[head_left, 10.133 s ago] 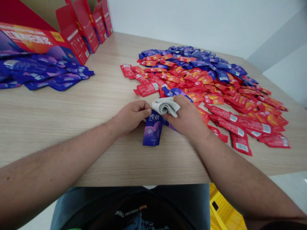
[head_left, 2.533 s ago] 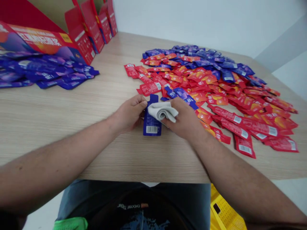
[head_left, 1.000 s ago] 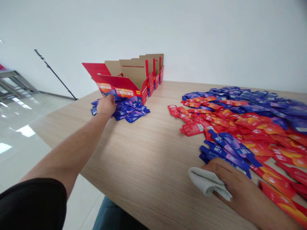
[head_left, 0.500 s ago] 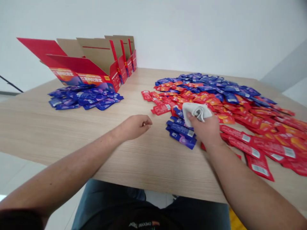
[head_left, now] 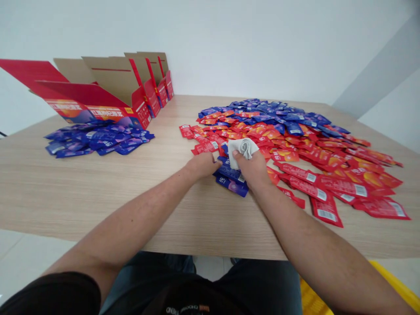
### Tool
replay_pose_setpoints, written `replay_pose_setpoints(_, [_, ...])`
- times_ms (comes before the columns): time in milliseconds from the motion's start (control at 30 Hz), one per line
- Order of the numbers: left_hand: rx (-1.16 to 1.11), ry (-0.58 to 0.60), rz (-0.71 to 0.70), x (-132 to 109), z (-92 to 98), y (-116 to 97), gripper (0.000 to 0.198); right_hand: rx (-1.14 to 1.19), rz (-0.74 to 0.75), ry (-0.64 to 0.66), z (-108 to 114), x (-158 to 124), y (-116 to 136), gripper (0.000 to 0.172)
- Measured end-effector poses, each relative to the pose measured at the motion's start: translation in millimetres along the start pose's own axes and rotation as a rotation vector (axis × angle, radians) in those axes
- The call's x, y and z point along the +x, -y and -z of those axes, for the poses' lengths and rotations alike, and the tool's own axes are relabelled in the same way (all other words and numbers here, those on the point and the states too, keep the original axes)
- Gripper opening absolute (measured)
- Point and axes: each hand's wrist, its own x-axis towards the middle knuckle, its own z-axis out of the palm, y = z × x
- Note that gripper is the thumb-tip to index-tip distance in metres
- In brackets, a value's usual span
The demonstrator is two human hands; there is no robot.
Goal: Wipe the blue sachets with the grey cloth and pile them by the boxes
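Foil sachets (head_left: 278,131) cover a wood-grain table (head_left: 82,197) by a white wall (head_left: 249,48)

path: wooden tabletop (head_left: 98,197) to blue pouches (head_left: 98,142) | obstacle: red pouch heap (head_left: 328,183)

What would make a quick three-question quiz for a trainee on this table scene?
1. Which hand holds the cloth?
2. Fill the gap: the sachets heaped in front of the open carton are mostly ____.
3. True or false: in the big pile, the red sachets lie nearer the person than the blue ones.

Key:
1. The right hand.
2. Blue.
3. True.
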Motion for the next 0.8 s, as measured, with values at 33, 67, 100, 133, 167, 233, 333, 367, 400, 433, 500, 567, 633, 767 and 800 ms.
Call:
replay_pose_setpoints(33, [-0.041, -0.008, 0.010, -0.1, 0.2, -0.7, 0.033, 0.020, -0.025, -0.005, -1.5, 0.4, -2.4, 0.044])
replay_pose_setpoints(67, [-0.089, -0.013, 0.020, -0.7, 0.5, -1.3, 0.032, 0.039, -0.057, -0.018, -2.5, 1.0, -4.1, 0.047])
replay_pose_setpoints(100, [-0.144, -0.016, 0.033, -1.7, 0.6, -1.9, 0.032, 0.059, -0.088, -0.035, -3.1, 1.4, -5.0, 0.049])
replay_pose_setpoints(133, [-0.206, -0.018, 0.049, -2.8, 0.1, -2.6, 0.031, 0.077, -0.112, -0.047, -3.4, 1.6, -5.1, 0.051])
replay_pose_setpoints(167, [-0.275, -0.017, 0.070, -4.0, -1.0, -3.4, 0.028, 0.092, -0.124, -0.055, -3.7, 1.6, -4.5, 0.051])
replay_pose_setpoints(233, [-0.424, -0.007, 0.120, -6.3, -5.1, -5.3, 0.019, 0.108, -0.126, -0.069, -4.1, 0.7, -2.4, 0.049])
replay_pose_setpoints(333, [-0.611, 0.011, 0.196, -9.5, -12.0, -7.2, 0.014, 0.114, -0.128, -0.081, -4.8, -1.3, 0.7, 0.047])
replay_pose_setpoints(367, [-0.654, 0.017, 0.218, -10.5, -13.2, -7.6, 0.016, 0.115, -0.130, -0.080, -5.1, -1.8, 1.4, 0.047])
replay_pose_setpoints(400, [-0.688, 0.026, 0.238, -11.4, -13.5, -8.0, 0.017, 0.118, -0.128, -0.077, -5.3, -2.2, 1.9, 0.047])
replay_pose_setpoints(433, [-0.717, 0.040, 0.254, -12.1, -12.9, -8.5, 0.017, 0.122, -0.127, -0.074, -5.4, -2.5, 2.4, 0.047])
replay_pose_setpoints(500, [-0.761, 0.073, 0.278, -12.4, -10.0, -9.8, 0.016, 0.121, -0.134, -0.079, -5.5, -2.9, 3.5, 0.045])
replay_pose_setpoints(567, [-0.775, 0.099, 0.302, -10.7, -6.7, -11.1, 0.015, 0.119, -0.144, -0.082, -5.1, -3.3, 4.7, 0.043])
replay_pose_setpoints(633, [-0.755, 0.113, 0.321, -7.1, -5.1, -11.7, 0.015, 0.111, -0.137, -0.068, -4.5, -3.4, 5.4, 0.042])
replay_pose_setpoints(767, [-0.645, 0.086, 0.309, -1.3, -8.7, -10.3, 0.025, 0.097, -0.130, -0.043, -4.5, -2.2, 3.4, 0.041])
replay_pose_setpoints(800, [-0.625, 0.069, 0.293, -1.9, -9.9, -10.1, 0.027, 0.099, -0.135, -0.045, -4.7, -1.6, 2.6, 0.041])
